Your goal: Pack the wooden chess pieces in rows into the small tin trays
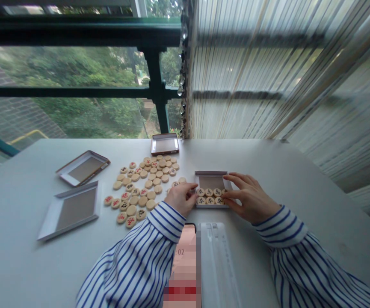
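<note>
A small open grey box sits on the white table in front of me, with several round wooden chess pieces lined up in its near half. My left hand rests at the box's left edge, fingers curled and touching the leftmost pieces. On the right edge lies my right hand, its fingers spread over the rim and touching the rightmost pieces. Both sleeves are blue-and-white striped. What the left fingertips pinch, if anything, is hidden.
A loose spread of wooden pieces marked red or black lies left of the box. Three more shallow trays lie on the table: two at the left and one at the back. A phone and a white case lie near me.
</note>
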{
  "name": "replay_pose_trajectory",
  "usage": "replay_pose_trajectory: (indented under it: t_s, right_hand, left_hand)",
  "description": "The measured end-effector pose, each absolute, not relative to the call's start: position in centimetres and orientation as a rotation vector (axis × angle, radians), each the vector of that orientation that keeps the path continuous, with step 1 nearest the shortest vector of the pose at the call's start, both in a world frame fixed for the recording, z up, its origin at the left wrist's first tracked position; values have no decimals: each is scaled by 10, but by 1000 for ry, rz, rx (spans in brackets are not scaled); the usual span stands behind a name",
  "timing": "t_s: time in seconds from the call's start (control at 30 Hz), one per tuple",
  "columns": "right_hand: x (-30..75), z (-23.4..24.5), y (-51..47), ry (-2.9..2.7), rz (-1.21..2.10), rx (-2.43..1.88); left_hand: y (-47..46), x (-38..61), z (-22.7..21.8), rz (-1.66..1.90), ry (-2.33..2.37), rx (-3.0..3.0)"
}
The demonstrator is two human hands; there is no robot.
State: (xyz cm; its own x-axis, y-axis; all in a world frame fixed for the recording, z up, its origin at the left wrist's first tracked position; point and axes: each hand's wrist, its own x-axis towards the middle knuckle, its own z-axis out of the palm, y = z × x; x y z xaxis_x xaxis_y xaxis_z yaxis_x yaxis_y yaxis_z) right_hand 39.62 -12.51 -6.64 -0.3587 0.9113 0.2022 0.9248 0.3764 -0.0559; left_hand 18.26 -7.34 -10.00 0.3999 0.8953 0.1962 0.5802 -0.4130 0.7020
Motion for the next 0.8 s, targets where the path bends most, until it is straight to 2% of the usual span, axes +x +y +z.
replay_pose_trajectory:
  t_s: [0.8]
  right_hand:
    - [393,-63,-127,-2474,-71,-1686]
  left_hand:
    - [-75,183,-95,745,1260,2115]
